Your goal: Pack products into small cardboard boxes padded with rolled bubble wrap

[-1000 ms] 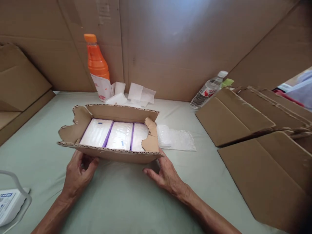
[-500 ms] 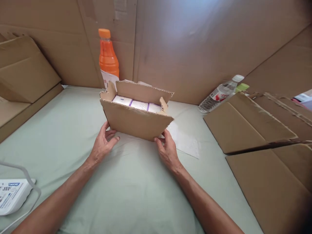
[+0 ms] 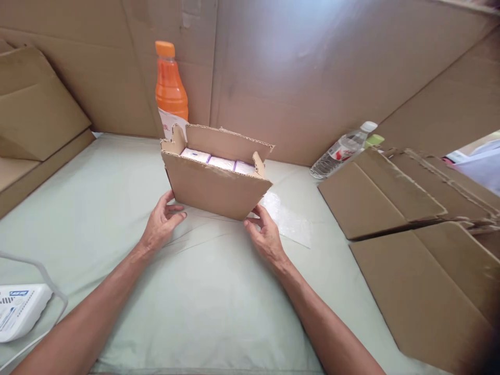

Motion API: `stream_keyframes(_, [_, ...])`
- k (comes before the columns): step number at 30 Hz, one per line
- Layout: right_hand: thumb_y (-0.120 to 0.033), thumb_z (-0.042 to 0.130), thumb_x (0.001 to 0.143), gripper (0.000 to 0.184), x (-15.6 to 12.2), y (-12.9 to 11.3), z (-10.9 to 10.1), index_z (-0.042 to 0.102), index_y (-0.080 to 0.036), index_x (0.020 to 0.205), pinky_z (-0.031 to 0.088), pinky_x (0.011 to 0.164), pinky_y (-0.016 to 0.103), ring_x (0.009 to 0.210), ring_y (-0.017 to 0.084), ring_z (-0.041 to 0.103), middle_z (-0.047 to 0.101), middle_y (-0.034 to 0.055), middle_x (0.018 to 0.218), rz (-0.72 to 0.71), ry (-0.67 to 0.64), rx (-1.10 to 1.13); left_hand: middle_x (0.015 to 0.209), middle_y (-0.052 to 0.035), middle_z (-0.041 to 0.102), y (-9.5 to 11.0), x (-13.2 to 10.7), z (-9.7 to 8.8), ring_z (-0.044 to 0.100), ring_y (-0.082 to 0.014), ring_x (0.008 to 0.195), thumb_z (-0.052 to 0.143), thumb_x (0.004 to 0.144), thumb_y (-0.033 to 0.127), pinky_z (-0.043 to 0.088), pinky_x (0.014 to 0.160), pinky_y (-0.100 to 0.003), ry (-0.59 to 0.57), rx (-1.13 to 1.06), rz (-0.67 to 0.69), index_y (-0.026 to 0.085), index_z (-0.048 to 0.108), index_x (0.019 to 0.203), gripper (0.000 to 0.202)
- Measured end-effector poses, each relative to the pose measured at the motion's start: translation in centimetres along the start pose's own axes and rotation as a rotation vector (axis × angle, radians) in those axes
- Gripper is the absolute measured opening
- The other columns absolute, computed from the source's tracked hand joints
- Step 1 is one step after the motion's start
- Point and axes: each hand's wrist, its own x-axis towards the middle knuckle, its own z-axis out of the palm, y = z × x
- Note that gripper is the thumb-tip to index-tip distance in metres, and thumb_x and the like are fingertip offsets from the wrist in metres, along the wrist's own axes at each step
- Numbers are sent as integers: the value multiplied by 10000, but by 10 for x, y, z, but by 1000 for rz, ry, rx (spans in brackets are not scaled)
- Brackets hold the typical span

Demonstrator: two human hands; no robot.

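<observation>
In the middle stands an open-topped cardboard box [image 3: 214, 185], with torn flap edges raised around its top. Several white packs [image 3: 221, 163] with purple edges sit in a row inside it. My left hand [image 3: 160, 221] is at the box's lower left corner, index finger against its side, thumb apart in front. At the lower right corner, my right hand [image 3: 267, 237] has its fingers curled against the side and its thumb near the bottom edge. Parts of the fingers are hidden by the box. A clear plastic sheet [image 3: 295, 226] lies to the right of it.
An orange bottle [image 3: 172, 88] stands behind the box by the cardboard wall [image 3: 292, 67]. A clear bottle [image 3: 344, 148] leans at the right, beside folded cardboard boxes [image 3: 425, 291]. More cardboard [image 3: 39, 104] is at the left, with a white device [image 3: 23, 307] and cable nearby.
The view has shifted slightly, moving most things left and up in the picture. The box has turned a little between my hands, which stay at its lower corners.
</observation>
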Motion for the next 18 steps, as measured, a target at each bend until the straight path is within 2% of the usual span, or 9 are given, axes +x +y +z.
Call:
stream_keyframes(3, [-297,567,872,537,3,5,1,524,-210,1400,563,1011,484,1240,272,609,591,134,1409,-6,1,31,1445,-165,539,2,-6,3,609,-339,1219,727,688,421,530,998,-507,-34,-6,21,177,476,1416,808])
stream_keyframes(6, [-329,585,885,526,4,6,-7,529,-224,1397,553,1020,491,1240,271,615,596,131,1410,-26,2,15,1431,-165,552,1,-10,6,589,-336,1259,735,683,411,482,1071,-521,-33,-44,28,171,468,1420,820])
stream_keyframes(8, [-340,586,897,499,4,6,-18,545,-231,1382,554,1000,488,1246,275,608,598,131,1409,-64,67,-86,1448,-180,529,-1,-10,7,598,-337,1250,742,678,410,480,1075,-525,-6,-78,18,162,446,1440,855])
stream_keyframes(11, [-373,586,900,467,5,14,-41,570,-242,1348,508,1023,525,1281,296,572,597,132,1403,-84,236,-324,1482,-200,494,-5,-8,7,609,-350,1246,756,669,406,488,1067,-536,13,-117,5,162,410,1471,907])
stream_keyframes(15, [-479,690,770,634,7,42,-64,576,-212,1333,387,1086,632,1342,381,492,534,180,1452,66,302,-550,1546,-215,430,-7,-7,6,567,-376,1313,766,644,406,452,1111,-552,-24,-127,25,160,368,1497,973])
stream_keyframes(18, [-517,669,753,595,9,59,-73,635,-189,1249,348,1085,653,1349,413,465,508,208,1464,177,345,-598,1564,-227,403,-9,-6,6,553,-386,1329,769,623,414,439,1121,-559,-28,-126,41,154,350,1500,1006])
